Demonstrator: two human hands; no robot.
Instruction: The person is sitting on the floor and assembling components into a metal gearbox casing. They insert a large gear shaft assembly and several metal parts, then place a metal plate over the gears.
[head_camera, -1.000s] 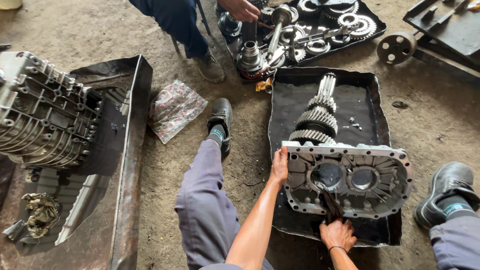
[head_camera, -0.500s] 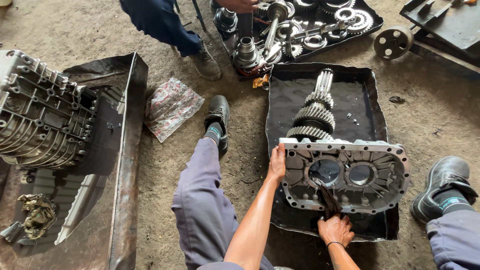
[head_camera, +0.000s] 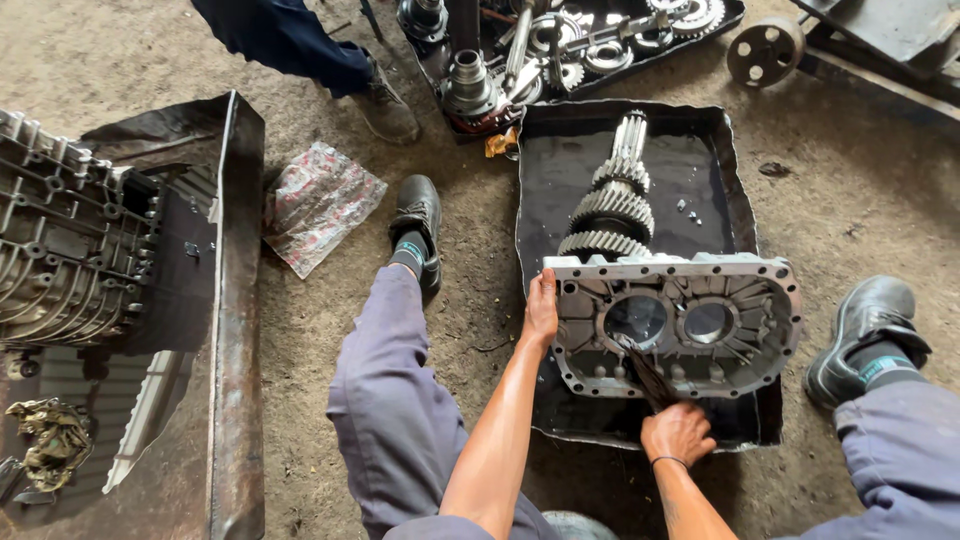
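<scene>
Clearly, in the head view, the work in hand is brushing the face of a grey gearbox housing (head_camera: 680, 322), which stands on edge in a shallow black tray (head_camera: 738, 180) on the dirt floor, a toothed gear shaft (head_camera: 612, 205) running away from its far side. The left hand (head_camera: 541, 305) is wrapped over the housing's left rim, fingers closed on the edge, forearm stretched forward and nearly straight to steady the casting. The right hand (head_camera: 678, 432) sits low at the tray's near edge, fist closed around a dark brush (head_camera: 640, 370) whose bristles slant up and left to just below the left of the two round bores; the wrist is bent back towards the body. By my judgement, the next stroke calls for a firm left-hand brace, so the casting does not tip. Beyond the tray, another person's boot (head_camera: 385, 108) stands by a second tray of loose gears (head_camera: 590, 50).
</scene>
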